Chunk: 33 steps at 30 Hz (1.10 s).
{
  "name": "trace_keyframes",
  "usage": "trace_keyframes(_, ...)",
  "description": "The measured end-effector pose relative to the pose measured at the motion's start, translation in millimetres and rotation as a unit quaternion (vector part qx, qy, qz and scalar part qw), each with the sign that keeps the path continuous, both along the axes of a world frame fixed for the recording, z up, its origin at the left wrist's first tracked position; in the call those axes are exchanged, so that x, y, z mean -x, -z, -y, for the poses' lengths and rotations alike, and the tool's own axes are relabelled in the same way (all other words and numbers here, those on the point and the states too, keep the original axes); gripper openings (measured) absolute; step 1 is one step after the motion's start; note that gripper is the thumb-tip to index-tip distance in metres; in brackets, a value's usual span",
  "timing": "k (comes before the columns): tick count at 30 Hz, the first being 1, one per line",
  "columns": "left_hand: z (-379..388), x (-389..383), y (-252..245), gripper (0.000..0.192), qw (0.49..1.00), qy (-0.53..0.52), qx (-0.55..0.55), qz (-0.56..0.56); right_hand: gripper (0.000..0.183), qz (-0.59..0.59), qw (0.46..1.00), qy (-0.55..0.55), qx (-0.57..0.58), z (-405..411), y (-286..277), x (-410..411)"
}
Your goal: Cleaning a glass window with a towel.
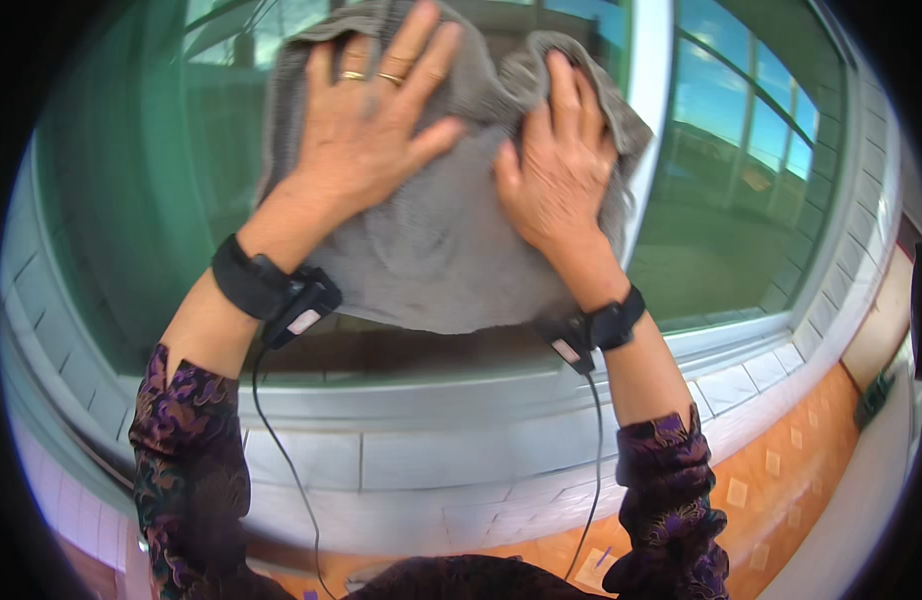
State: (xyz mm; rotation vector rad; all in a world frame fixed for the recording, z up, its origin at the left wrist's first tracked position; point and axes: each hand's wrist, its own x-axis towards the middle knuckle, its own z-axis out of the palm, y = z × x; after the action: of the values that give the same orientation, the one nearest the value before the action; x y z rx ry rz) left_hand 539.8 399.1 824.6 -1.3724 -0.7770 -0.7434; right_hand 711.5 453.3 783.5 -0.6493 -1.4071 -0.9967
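Note:
A grey cloth towel [446,247] is spread against a window pane [123,225]. My left hand [363,120] lies flat on its upper left part, fingers apart, with rings on two fingers. On the towel's right part rests my right hand [562,157], its fingers close together and the fingertips under or against a fold of the towel's upper edge; whether they pinch it I cannot tell. Each wrist wears a black strap with a small device and a cable.
A white window frame post [648,90] stands right of the towel, beside another glass pane [731,187]. Below runs a white tiled sill [416,459]. The orange patterned floor [798,450] shows at the lower right.

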Motion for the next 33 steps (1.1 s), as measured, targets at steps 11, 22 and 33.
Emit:
trace_keyframes(11, 45.5, 97.1, 55.6, 0.078, 0.985, -0.076, 0.086, 0.128, 0.049, 0.169, 0.982, -0.081, 0.014, 36.2, 9.9, 94.3)
trace_keyframes(22, 31.9, 242.4, -40.3, 0.055, 0.955, -0.134, -0.167, 0.207, 0.052, 0.136, 0.963, -0.165, -0.163, 45.5, -118.0, 176.8)
trace_keyframes(33, 6.2, 3.3, -32.6, 0.072, 0.991, -0.018, -0.011, 0.13, 0.046, -0.01, 0.993, 0.029, -0.114, -0.2, -63.0, 6.9)
